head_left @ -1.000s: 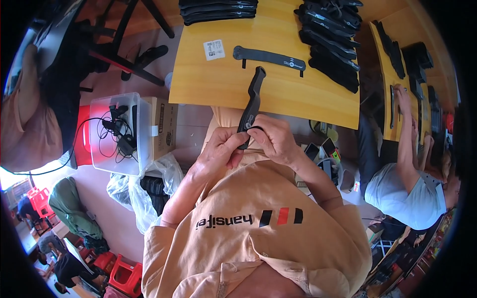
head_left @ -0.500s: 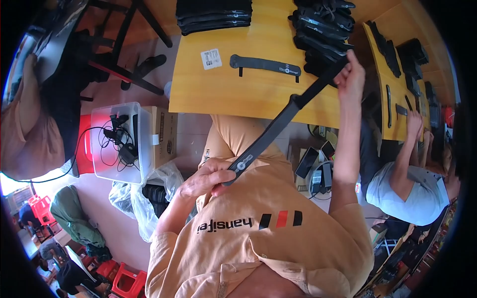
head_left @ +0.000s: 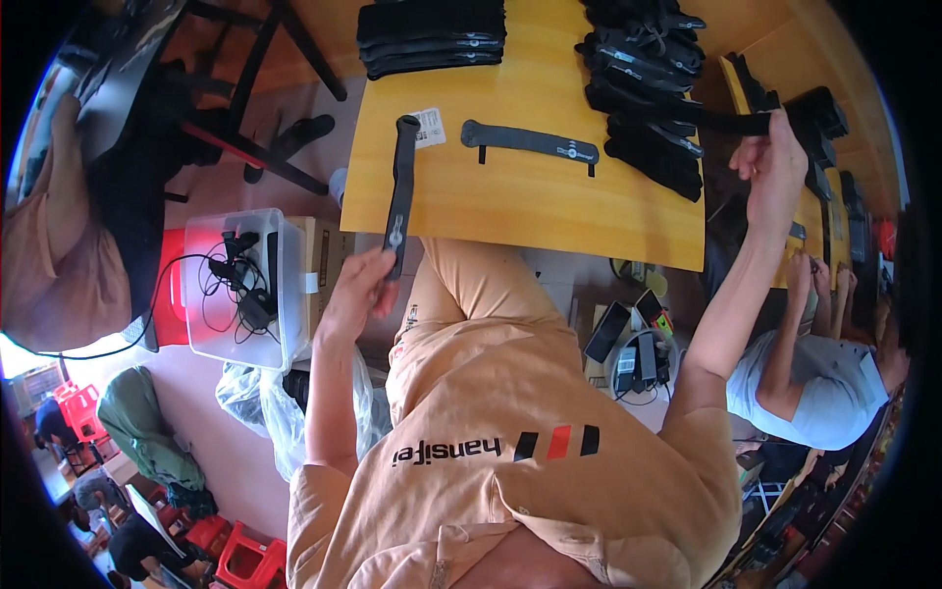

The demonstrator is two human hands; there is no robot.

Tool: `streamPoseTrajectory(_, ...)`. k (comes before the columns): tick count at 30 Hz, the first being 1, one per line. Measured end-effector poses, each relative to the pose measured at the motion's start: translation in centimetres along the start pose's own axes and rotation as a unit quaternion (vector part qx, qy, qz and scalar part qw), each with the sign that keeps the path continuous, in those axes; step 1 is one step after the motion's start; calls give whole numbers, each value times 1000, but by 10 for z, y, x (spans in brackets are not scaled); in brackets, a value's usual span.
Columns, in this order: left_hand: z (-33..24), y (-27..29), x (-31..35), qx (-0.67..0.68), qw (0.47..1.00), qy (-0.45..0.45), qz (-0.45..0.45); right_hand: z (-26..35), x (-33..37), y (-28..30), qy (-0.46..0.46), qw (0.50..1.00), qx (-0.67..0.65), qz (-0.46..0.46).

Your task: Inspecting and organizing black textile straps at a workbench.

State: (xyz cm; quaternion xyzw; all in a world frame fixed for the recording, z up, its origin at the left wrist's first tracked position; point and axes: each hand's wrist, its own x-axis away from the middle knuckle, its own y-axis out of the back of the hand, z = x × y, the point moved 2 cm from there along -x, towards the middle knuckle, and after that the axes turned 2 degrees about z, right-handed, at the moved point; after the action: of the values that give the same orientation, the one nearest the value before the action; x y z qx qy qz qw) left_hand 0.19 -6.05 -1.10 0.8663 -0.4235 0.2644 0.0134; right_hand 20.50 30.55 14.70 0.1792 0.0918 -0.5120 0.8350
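Observation:
Between the closed fingers of my left hand [head_left: 361, 290], at the table's front left, is the lower end of a dark grey strap [head_left: 401, 187]. Its rounded far end overlaps a white label. My right hand [head_left: 775, 172] is raised beyond the table's right edge, pinching the end of a black strap [head_left: 731, 122]. That strap stretches leftward to the dark pile, where its other end cannot be told apart. Another grey strap [head_left: 530, 140], with two small black tabs under it, lies flat on the table [head_left: 549, 211] between my hands.
A neat stack of black straps [head_left: 432, 44] stands at the table's back left. A looser pile [head_left: 648, 74] covers its back right. On the floor are a clear bin [head_left: 285, 304] of cables and a round tub [head_left: 643, 363]. A co-worker [head_left: 805, 378] sits at right.
My hands have moved apart, left hand forward and left, right hand outward to the right. The strap stretched between them has come apart into a grey length and a black length.

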Motion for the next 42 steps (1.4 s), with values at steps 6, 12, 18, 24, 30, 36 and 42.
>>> streamPoseTrajectory(6, 25, 12, -47, -96, 987, 60, -115, 18, 28, 2, 55, 989, 109, 80)
streamPoseTrajectory(12, 2, 21, -25, -292, 921, 5, -257, 13, 48, 16, 23, 985, 50, 166)
streamPoseTrajectory(18, -72, -83, -7, -303, 847, -417, -131, 10, 88, -54, 9, 911, -7, 412)
streamPoseTrajectory(24, -54, -133, -18, -245, 941, -126, 198, -4, 109, -76, 45, 915, 5, 402)
streamPoseTrajectory(30, -22, -86, -38, -139, 957, -14, 252, -52, 115, -50, -178, 930, -32, 319)
streamPoseTrajectory(36, -20, -63, -60, -156, 974, -48, 157, -91, 111, -49, -292, 926, -47, 236)
streamPoseTrajectory(42, -22, -61, -96, -145, 986, -70, 28, -128, 101, -54, -279, 945, -64, 159)
